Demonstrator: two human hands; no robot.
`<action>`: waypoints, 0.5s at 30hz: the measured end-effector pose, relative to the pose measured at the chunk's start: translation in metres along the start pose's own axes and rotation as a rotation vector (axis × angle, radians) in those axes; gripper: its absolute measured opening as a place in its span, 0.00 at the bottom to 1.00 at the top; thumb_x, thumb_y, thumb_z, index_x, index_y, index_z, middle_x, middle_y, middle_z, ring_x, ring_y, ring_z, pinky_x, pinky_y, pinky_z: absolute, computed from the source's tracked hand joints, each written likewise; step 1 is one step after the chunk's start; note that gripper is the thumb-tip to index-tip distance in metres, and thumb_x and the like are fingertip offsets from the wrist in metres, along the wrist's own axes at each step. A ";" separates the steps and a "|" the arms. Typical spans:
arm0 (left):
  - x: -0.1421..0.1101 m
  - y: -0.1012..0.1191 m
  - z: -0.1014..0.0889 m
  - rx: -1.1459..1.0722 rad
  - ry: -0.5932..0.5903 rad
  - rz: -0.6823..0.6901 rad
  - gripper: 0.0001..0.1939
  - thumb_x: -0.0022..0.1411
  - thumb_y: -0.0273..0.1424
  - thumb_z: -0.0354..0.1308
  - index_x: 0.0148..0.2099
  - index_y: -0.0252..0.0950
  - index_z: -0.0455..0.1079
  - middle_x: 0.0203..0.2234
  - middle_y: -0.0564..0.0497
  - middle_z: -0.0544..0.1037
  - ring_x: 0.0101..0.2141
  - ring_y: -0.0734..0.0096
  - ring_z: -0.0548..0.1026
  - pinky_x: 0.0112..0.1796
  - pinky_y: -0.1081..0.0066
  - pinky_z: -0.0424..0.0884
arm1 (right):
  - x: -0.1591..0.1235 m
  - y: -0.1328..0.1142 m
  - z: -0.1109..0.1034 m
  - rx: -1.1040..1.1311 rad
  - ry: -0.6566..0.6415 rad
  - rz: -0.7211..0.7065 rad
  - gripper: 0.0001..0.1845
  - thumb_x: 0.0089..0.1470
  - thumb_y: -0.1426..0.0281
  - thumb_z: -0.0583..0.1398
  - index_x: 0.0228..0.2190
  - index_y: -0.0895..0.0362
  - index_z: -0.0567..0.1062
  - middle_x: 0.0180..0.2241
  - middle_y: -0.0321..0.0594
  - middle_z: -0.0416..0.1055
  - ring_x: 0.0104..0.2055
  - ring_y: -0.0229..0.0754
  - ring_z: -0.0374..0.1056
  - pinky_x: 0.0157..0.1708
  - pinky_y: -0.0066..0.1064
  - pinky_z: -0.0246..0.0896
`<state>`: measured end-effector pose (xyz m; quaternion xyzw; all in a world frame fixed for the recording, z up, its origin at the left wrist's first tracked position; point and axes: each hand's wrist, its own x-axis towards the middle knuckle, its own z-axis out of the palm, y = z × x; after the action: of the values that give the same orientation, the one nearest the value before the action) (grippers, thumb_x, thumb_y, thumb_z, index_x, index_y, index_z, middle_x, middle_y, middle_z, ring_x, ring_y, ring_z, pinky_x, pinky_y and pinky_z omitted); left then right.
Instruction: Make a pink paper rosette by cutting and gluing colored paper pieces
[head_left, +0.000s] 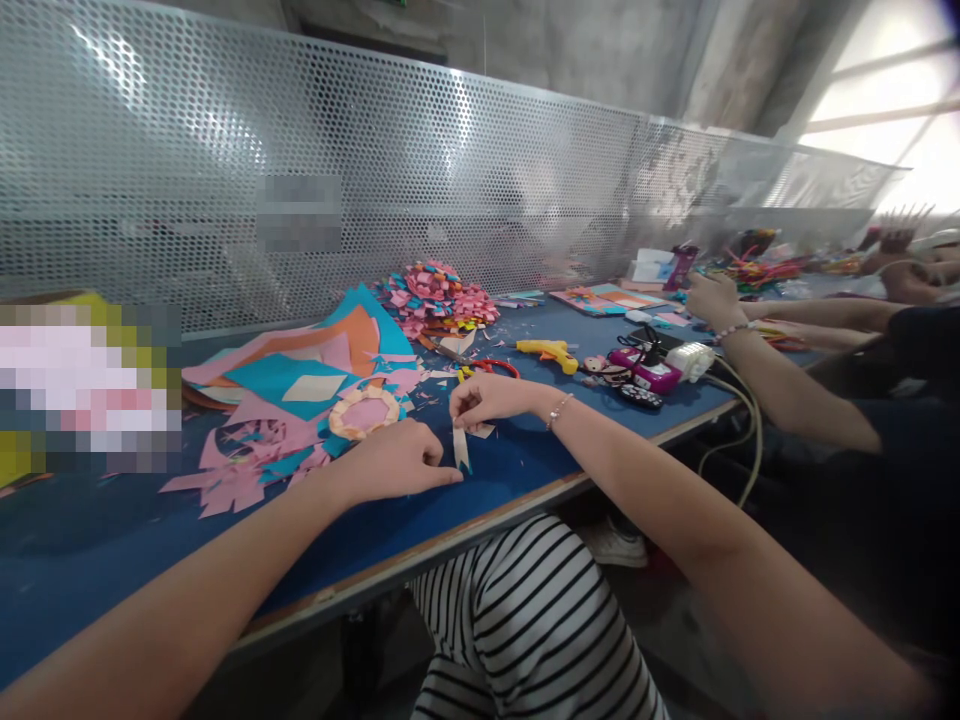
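My right hand [495, 400], with a bracelet at the wrist, pinches the top of a short cream paper strip [460, 445], which hangs over the blue tabletop. At the strip's lower end is the thumb tip of my left hand [397, 458]. That thumb is stretched out, apart from the half-curled fingers; I see nothing in this hand. Just behind it lies a round paper piece [364, 412] with a pink middle and a cream pleated rim. A small cream paper scrap [481, 431] rests under my right hand.
Pink, orange and blue paper sheets [300, 365] and pink cut scraps [240, 450] spread to the left. Behind are a heap of pink paper pieces [435, 300], red-handled scissors [491, 366] and a yellow glue gun [551, 352]. A white power strip [690, 361] and a co-worker's arms [795, 375] are rightward.
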<state>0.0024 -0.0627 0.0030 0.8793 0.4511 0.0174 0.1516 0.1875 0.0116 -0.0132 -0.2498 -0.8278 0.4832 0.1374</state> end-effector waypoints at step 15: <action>0.000 -0.002 0.000 0.056 -0.044 -0.022 0.23 0.52 0.47 0.50 0.15 0.36 0.56 0.11 0.55 0.59 0.16 0.77 0.57 0.22 0.71 0.48 | 0.002 0.004 0.000 -0.028 -0.032 -0.047 0.07 0.46 0.70 0.60 0.26 0.60 0.67 0.14 0.28 0.62 0.15 0.27 0.57 0.18 0.20 0.53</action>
<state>0.0008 -0.0614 0.0022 0.8783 0.4577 -0.0159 0.1371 0.1870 0.0140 -0.0168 -0.2243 -0.8422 0.4722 0.1319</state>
